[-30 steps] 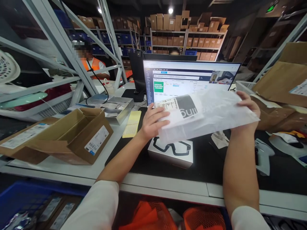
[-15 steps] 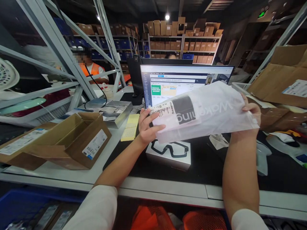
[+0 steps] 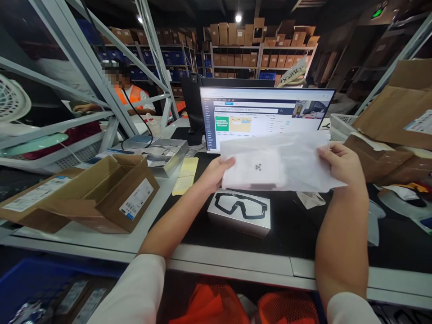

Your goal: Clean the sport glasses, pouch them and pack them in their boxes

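Observation:
A translucent white plastic bag (image 3: 299, 162) is stretched between my two hands in front of the monitor. Inside its left half shows a white box (image 3: 249, 168) with a small dark mark. My left hand (image 3: 218, 173) is closed on the bag's left end, thumb on the near face. At the other end my right hand (image 3: 342, 166) pinches the bag's right edge. Below the bag, a silver-white box (image 3: 239, 213) with goggles pictured on its lid lies on the black mat (image 3: 202, 234).
An opened brown cardboard box (image 3: 111, 198) stands at the left, near a yellow paper pad (image 3: 185, 175) and a silver open box (image 3: 168, 157). Behind the bag is a lit monitor (image 3: 249, 119). Cardboard boxes (image 3: 398, 108) are piled at the right. A person in an orange vest (image 3: 131, 96) sits back left.
The bag has come down and been turned over: the printed side with the label no longer faces me, and a plain side with a small mark does. Both hands still hold it.

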The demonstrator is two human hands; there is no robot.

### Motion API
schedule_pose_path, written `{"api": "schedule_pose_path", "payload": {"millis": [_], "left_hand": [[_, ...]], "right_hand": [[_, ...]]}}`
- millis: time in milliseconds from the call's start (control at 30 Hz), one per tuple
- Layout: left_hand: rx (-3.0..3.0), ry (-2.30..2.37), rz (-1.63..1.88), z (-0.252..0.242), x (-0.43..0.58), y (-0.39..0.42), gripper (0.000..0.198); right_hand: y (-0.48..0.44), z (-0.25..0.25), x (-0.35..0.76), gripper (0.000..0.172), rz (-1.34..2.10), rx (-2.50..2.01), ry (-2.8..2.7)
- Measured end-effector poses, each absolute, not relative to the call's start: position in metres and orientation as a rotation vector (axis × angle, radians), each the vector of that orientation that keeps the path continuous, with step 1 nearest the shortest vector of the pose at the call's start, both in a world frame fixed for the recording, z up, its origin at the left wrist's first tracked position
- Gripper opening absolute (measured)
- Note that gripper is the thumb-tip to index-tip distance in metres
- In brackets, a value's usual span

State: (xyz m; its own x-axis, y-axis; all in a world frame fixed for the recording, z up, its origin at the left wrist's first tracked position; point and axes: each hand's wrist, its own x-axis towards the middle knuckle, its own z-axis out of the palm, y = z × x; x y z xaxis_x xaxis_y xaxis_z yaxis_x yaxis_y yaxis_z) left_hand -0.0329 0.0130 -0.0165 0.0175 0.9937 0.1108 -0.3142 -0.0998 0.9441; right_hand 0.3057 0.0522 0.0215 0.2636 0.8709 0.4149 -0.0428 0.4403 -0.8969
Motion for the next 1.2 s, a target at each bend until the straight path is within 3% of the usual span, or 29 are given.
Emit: {"api": "schedule_pose_path", "payload": {"millis": [133, 300, 400, 467, 533, 633, 733, 800, 967, 1200], "left_hand": [[0.511, 0.656, 1.318, -0.006, -0.034, 0.02, 0.013], [0.335, 0.384, 1.443, 0.003, -0.031, 0.015, 0.027], [0.37, 0.398, 1.311, 0.001, -0.025, 0.006, 0.032], [0.465, 0.448, 1.103, -0.005, -0.021, 0.0, 0.032], [0.614, 0.47, 0.862, -0.013, -0.018, -0.004, 0.031], [0.871, 0.492, 0.612, -0.022, -0.017, -0.003, 0.032], [1.083, 0.555, 0.641, -0.025, -0.018, 0.002, 0.059], [1.222, 0.635, 0.743, -0.025, -0.019, 0.004, 0.066], [1.66, 1.052, 0.92, -0.025, -0.019, 0.0, 0.05], [1.821, 0.968, 0.878, -0.022, -0.023, -0.001, 0.038]], "right_hand": [[0.055, 0.017, 0.298, 0.038, 1.098, -0.706, -1.124], [0.056, 0.0, 0.251, 0.04, 1.24, -1.012, -1.824], [0.053, -0.013, 0.214, 0.078, 1.214, -0.916, -1.913], [0.049, -0.016, 0.193, 0.091, 1.236, -0.683, -1.739], [0.043, -0.013, 0.181, 0.085, 1.265, -0.518, -1.524], [0.039, -0.005, 0.182, 0.063, 1.247, -0.505, -1.271], [0.043, -0.003, 0.195, 0.049, 1.148, -0.659, -1.184], [0.048, -0.006, 0.203, 0.047, 1.103, -0.735, -1.159], [0.057, -0.01, 0.212, 0.048, 1.016, -0.732, -1.12], [0.055, -0.008, 0.217, 0.046, 0.959, -0.694, -1.104]]}}
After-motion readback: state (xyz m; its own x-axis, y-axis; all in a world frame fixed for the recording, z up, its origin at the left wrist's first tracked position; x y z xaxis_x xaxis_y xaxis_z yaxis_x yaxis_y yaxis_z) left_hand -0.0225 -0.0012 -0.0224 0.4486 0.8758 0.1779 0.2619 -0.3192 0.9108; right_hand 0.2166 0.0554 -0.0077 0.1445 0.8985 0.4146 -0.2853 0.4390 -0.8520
